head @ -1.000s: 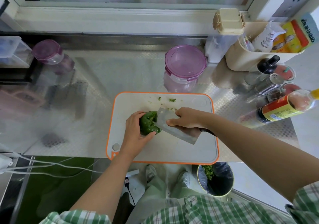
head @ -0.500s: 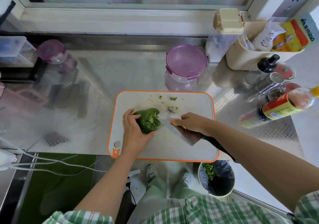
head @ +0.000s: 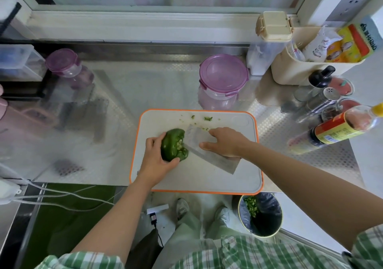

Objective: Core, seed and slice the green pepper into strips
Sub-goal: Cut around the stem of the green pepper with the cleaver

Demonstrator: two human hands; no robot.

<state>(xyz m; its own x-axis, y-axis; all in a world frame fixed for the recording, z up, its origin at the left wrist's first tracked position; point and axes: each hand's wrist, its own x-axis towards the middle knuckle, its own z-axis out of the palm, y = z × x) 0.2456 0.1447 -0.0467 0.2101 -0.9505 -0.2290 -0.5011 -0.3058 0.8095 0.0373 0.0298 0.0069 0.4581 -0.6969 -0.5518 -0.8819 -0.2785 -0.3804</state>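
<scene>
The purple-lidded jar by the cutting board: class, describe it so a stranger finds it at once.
Find the orange-rimmed cutting board on the steel counter. Just behind its far edge stands a clear jar with a purple clip-on lid. It is wider than the other purple-lidded jar, which sits far left.

Home kitchen: steel counter [head: 145, 86], cutting board [head: 207, 177], sauce bottle [head: 335, 132].

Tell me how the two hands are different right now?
The left hand grips the green pepper, fingers curled round it; the right hand holds the cleaver. The left hand is over the board's left side; the right hand is nearer its middle. Both are above the cutting board.
</scene>
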